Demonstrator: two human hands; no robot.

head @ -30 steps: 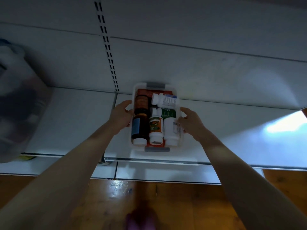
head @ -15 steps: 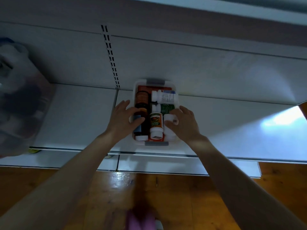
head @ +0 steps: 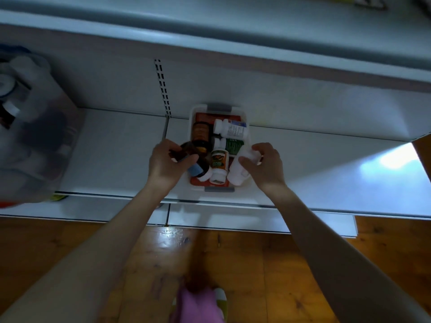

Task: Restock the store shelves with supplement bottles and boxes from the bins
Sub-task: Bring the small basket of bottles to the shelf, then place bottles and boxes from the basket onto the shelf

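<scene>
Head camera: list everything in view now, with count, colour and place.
White plastic bin with grey handles: one, shelf centre.
Dark amber bottle with blue label: one, bin's left side.
Amber bottle with orange label: one, lying back left in the bin.
White bottle with blue-and-white label: one, across the bin's back.
White bottle with green label: one, bin's middle.
White bottle with orange-and-green label: one, bin's front middle.
Plain white bottle: one, bin's right side.
Red flat box: one seen, under the bottles.
White metal shelf: one, beneath the bin.
Translucent container: one, blurred, far left.
Brown wooden floor: below the shelf.
Left hand: grips the blue-labelled bottle.
Right hand: grips the plain white bottle.
</scene>
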